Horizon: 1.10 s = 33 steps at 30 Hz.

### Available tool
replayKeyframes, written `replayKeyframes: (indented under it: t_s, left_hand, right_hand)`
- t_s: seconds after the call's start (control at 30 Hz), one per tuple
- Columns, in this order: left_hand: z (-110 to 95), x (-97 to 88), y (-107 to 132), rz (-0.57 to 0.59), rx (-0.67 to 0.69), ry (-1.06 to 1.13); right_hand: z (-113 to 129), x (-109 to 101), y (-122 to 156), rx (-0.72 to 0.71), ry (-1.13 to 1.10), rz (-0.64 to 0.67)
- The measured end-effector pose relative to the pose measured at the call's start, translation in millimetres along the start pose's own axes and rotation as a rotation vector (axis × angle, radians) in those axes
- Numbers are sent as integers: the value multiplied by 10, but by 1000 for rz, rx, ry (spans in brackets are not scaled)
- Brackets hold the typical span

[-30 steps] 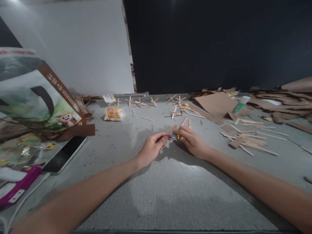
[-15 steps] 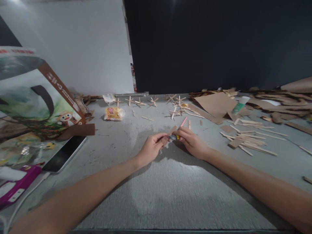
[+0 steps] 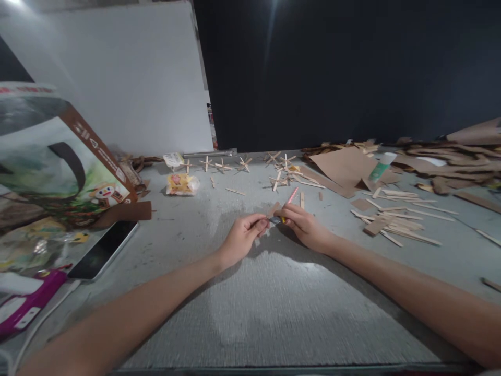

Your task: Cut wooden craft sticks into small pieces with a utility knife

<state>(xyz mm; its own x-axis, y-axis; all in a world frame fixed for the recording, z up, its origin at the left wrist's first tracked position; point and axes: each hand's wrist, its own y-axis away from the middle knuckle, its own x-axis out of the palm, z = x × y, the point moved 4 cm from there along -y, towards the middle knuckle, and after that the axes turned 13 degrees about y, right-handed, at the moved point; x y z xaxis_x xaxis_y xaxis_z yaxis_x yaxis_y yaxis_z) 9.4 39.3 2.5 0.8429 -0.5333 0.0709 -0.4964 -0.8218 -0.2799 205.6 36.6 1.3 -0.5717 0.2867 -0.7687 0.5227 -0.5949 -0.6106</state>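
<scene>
My left hand (image 3: 243,236) and my right hand (image 3: 304,225) meet at the middle of the grey table (image 3: 250,303), fingertips almost touching. The left fingers pinch a short wooden stick piece (image 3: 273,209) that pokes up between the hands. The right hand is closed round a pink-handled tool (image 3: 292,195) with a yellow part and a small metal tip pointing at the stick. Both hands rest low on the tabletop.
Small crosses of glued sticks (image 3: 245,164) lie along the back. Loose wooden sticks (image 3: 395,225), brown cardboard sheets (image 3: 344,167) and a green-white glue tube (image 3: 380,167) lie at the right. A printed bag (image 3: 58,162), a phone (image 3: 104,249), a purple item (image 3: 27,305) and a snack packet (image 3: 182,184) lie left.
The hands stay together at the same spot, working the stick; the view has shifted slightly, so everything sits a little higher and to the left.
</scene>
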Motion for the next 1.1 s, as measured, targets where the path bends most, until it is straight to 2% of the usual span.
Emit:
replayKeyframes:
  t_s: [0.3, 0.47, 1.1]
  left_hand:
    - [-10, 22, -17, -4, 13, 59]
    - [-16, 19, -4, 8, 21, 18]
    - [17, 34, -24, 72, -79, 58]
  right_hand:
    - [18, -4, -13, 4, -39, -4]
    - [6, 2, -7, 10, -46, -21]
    - [6, -15, 6, -33, -4, -22]
